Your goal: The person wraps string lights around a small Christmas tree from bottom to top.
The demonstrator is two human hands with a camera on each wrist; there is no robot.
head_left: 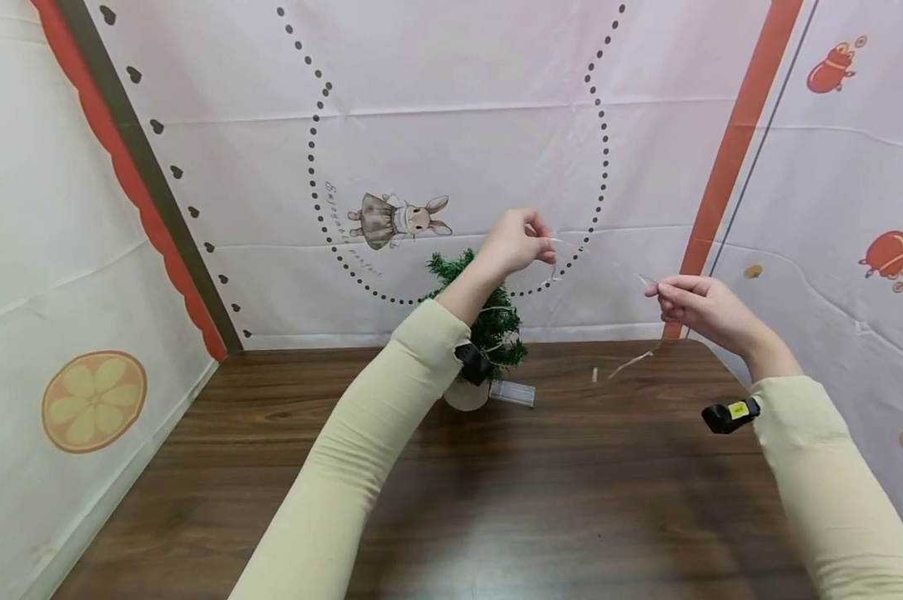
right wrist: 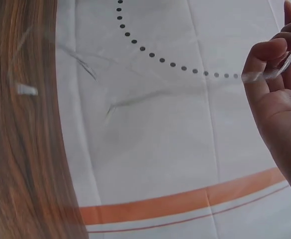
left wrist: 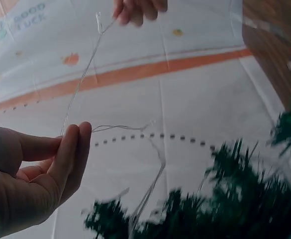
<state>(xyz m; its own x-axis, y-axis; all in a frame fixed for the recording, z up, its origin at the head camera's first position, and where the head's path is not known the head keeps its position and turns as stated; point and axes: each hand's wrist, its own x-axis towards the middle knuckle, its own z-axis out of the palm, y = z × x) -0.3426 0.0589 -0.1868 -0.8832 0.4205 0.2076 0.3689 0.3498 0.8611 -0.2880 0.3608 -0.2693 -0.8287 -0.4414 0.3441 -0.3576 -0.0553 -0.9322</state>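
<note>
A thin, clear string of fairy lights (left wrist: 88, 67) runs between both hands in the air. My left hand (head_left: 517, 242) pinches it between thumb and fingertips, above and in front of a small green artificial Christmas tree (head_left: 496, 329). Farther right and a little lower, my right hand (head_left: 702, 308) pinches another stretch of the wire. A loose length dangles below the right hand, blurred in the right wrist view. More wire (left wrist: 147, 191) leads down into the branches in the left wrist view. My left forearm hides part of the tree.
The tree's pale round base (head_left: 466, 395) stands on the brown wooden table (head_left: 571, 500). A flat transparent case (head_left: 513, 393) lies beside it. One small pale piece (head_left: 594, 375) rests farther right. Printed cloth (head_left: 459, 67) hangs behind and at both sides.
</note>
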